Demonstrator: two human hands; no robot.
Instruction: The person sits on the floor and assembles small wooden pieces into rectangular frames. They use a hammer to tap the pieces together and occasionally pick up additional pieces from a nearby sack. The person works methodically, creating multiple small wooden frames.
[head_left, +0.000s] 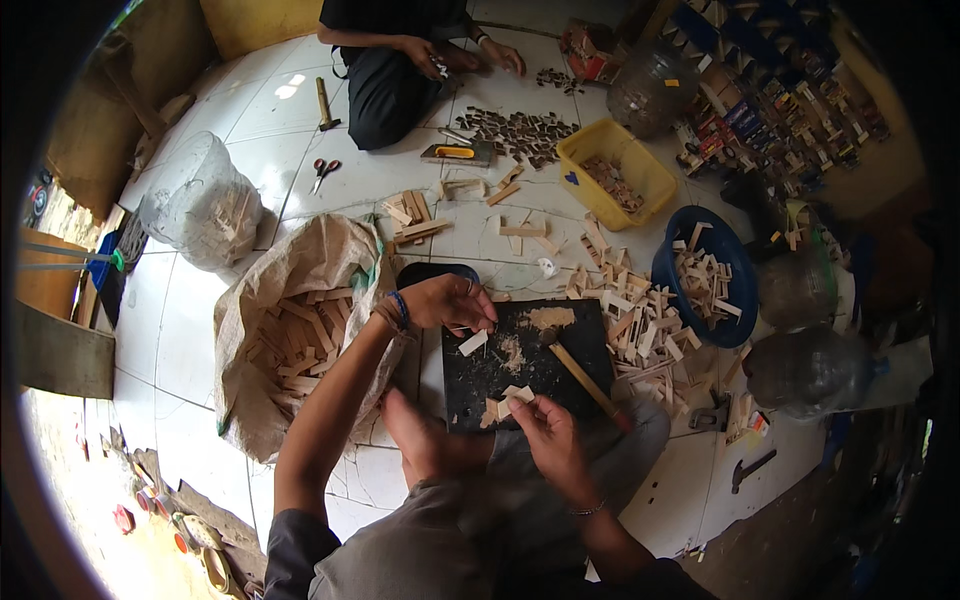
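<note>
The left hand (445, 302) pinches a small wood piece (473, 342) flat over the black work board (560, 375), handy to the right hand (548, 432), whose grip is closed on joined wood bits (514, 398).

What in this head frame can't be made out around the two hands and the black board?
- Head view: how many wood pieces the right hand holds; fingers cover them.
- Left hand fingertips on the small wood strip: grip unclear, too small.
- Near edge of the black board: hidden by hand and knee.
- Sack depth: folded cloth hides it.
</note>
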